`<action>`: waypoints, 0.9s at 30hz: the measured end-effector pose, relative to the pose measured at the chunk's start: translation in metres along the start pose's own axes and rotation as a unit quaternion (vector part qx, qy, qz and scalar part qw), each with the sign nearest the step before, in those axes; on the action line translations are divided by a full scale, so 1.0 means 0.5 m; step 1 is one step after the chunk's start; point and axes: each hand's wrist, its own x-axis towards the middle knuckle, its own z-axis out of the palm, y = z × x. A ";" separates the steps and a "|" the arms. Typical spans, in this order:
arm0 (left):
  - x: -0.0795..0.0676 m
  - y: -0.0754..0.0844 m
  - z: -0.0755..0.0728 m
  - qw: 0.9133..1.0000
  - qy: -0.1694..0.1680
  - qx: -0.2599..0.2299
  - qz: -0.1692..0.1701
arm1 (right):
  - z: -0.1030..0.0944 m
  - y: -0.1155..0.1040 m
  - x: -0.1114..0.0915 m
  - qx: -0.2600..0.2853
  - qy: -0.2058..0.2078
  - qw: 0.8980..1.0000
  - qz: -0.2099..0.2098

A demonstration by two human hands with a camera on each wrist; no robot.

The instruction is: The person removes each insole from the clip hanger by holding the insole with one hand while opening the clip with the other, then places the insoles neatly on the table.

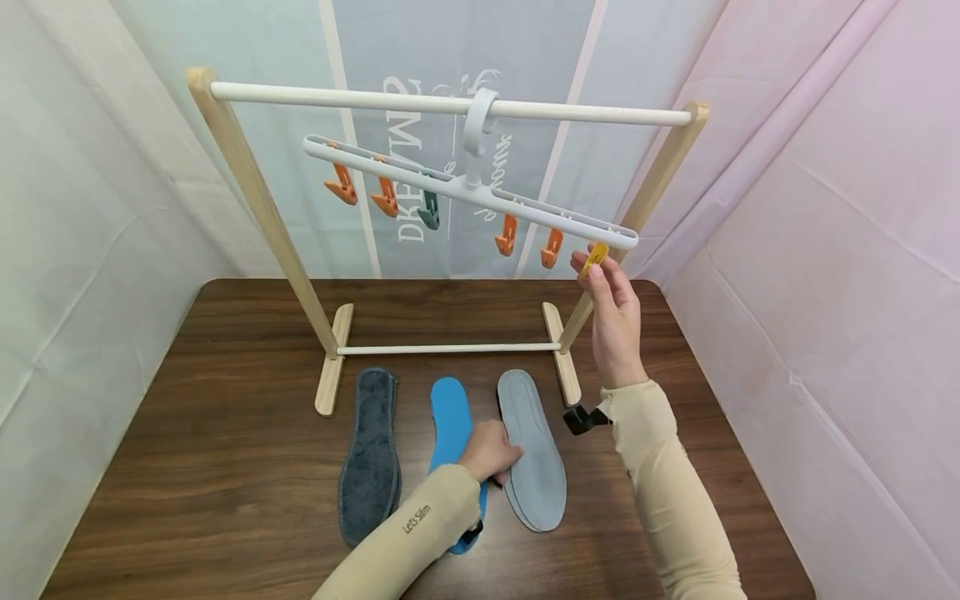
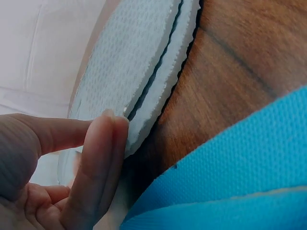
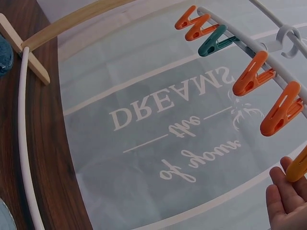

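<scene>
My right hand (image 1: pixel 617 321) pinches a yellow clip (image 1: pixel 597 255) at the right end of a white clip hanger (image 1: pixel 555 218). In the right wrist view the yellow clip (image 3: pixel 298 167) sits against the fingertips. Down on the table, my left hand (image 1: pixel 487 452) has its thumb and fingers at the near-left edge of a pair of grey insoles (image 1: pixel 534 454). Close up, the left fingers (image 2: pixel 100 158) pinch that edge, where two grey layers (image 2: pixel 144 72) lie slightly apart. Under the left wrist lies a blue insole (image 1: pixel 450 417), partly hidden by the sleeve.
The hanger hooks over the top bar (image 1: pixel 360 97) of a wooden rack, tilted down to the right. Along it hang several orange clips (image 1: pixel 507 236) and one green clip (image 1: pixel 428 210). Dark fuzzy insoles (image 1: pixel 367 458) lie on the wooden table (image 1: pixel 195 467) at left.
</scene>
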 end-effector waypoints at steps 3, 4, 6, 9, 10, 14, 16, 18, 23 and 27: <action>0.001 -0.002 0.000 1.000 -0.010 -0.002 0.000 | -0.003 0.001 0.000 0.001 0.000 1.000 0.003; 0.001 -0.003 -0.001 1.000 -0.014 -0.008 -0.001 | -0.004 0.001 0.000 0.001 0.000 1.000 0.004; 0.001 -0.006 -0.004 0.999 -0.021 -0.026 -0.003 | -0.006 0.001 0.000 -0.001 -0.002 1.000 0.004; 0.001 -0.009 -0.015 0.998 -0.021 -0.050 0.002 | -0.007 -0.002 0.002 -0.004 -0.007 1.000 0.004; 0.000 -0.011 -0.020 0.998 -0.020 -0.054 0.009 | -0.009 -0.003 0.002 -0.007 -0.009 1.000 0.006; -0.010 -0.012 -0.047 0.998 -0.011 -0.055 0.035 | -0.014 -0.006 0.004 -0.018 -0.022 0.999 0.017; -0.017 -0.014 -0.059 0.998 -0.006 -0.053 0.043 | -0.017 -0.005 0.003 -0.027 -0.026 0.999 0.029; -0.024 -0.016 -0.069 0.998 0.001 -0.044 0.048 | -0.020 -0.003 0.001 -0.032 -0.028 0.998 0.044; -0.046 -0.020 -0.090 0.998 0.012 -0.024 0.055 | -0.033 0.001 -0.010 -0.043 -0.032 0.995 0.082; -0.064 -0.023 -0.106 0.997 0.027 -0.001 0.078 | -0.041 0.009 -0.033 -0.053 -0.031 0.993 0.101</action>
